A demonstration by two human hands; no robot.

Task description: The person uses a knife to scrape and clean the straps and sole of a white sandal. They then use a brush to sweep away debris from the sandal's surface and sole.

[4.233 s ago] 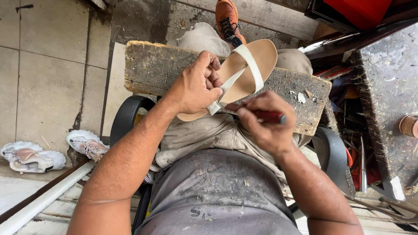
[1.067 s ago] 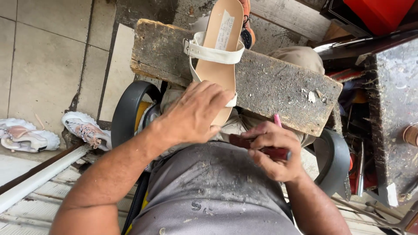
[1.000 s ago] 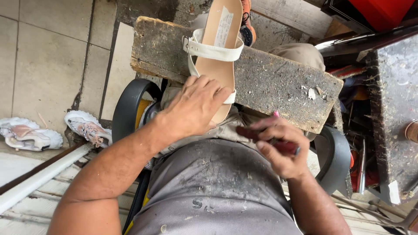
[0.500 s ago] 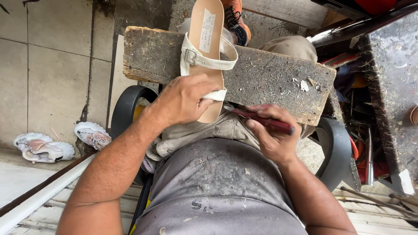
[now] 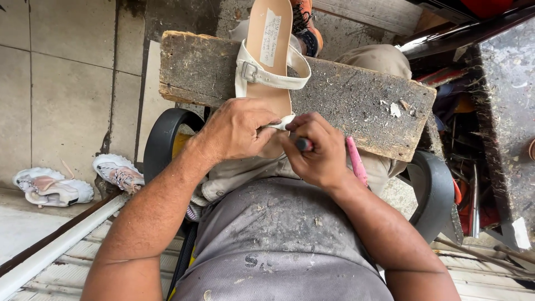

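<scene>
A tan sandal (image 5: 269, 53) with a white buckled strap lies lengthwise across a rough wooden board (image 5: 356, 103) resting on the person's lap, its near end reaching over the board's near edge. The left hand (image 5: 237, 131) grips that near end, fingers curled and pinching a white strap there. The right hand (image 5: 317, 150) touches it from the right, fingers closed around a dark-handled tool (image 5: 304, 145). A pink pen-like stick (image 5: 356, 161) lies along the board's near edge beside the right hand. Worn sneakers (image 5: 53, 187) sit on the tiled floor at left.
</scene>
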